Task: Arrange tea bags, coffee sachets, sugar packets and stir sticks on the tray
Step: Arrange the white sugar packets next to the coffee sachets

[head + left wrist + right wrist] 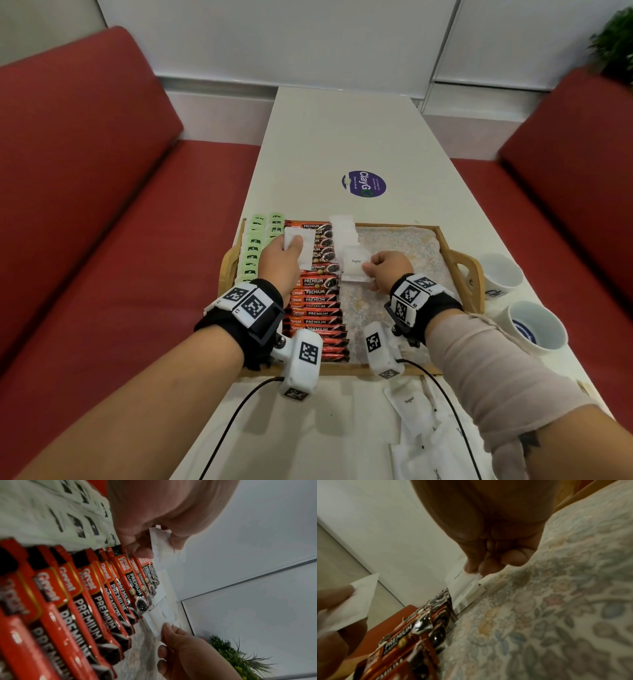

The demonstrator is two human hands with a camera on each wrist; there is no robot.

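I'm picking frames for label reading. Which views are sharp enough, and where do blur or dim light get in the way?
Head view: evenly lit and sharp; "PREMIUM" on the coffee sachets and "Sugar" on the sugar packet in the right hand read clearly, edges bowed by the wide lens. Left wrist view: near sachets smeared, farther ones legible. Right wrist view: dim, soft throughout, tray's floral liner blurred.

left hand (281,257): fingers curled, pinching | right hand (390,266): fingers curled, pinching

Tray (476,274) near rim behind wrist cameras, sugar packets (431,431) cut off below, tea bag (51,513) print blurred
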